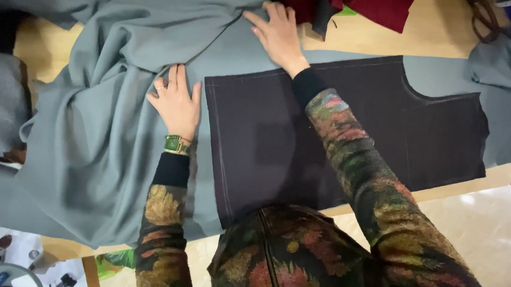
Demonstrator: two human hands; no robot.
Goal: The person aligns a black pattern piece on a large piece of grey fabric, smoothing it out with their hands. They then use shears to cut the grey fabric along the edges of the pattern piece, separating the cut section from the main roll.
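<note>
Head view: our left hand (176, 103) lies flat, fingers spread, on the grey-blue fabric (97, 138) just beside the left edge of the dark cut panel (335, 135). Our right hand (277, 32) presses open-palmed on the same fabric beyond the panel's far edge, near the worktable's (435, 31) back edge.

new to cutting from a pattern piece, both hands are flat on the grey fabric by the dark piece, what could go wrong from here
1. The grey-blue fabric is bunched in deep folds beside the left hand; creases might creep under the dark pattern piece and distort the shape.
2. The dark piece lies loose with no pins or weights visible, so the right hand smoothing near its top edge could nudge it out of line.
3. The fabric hangs over the table edge; its weight may drag the layers.
</note>
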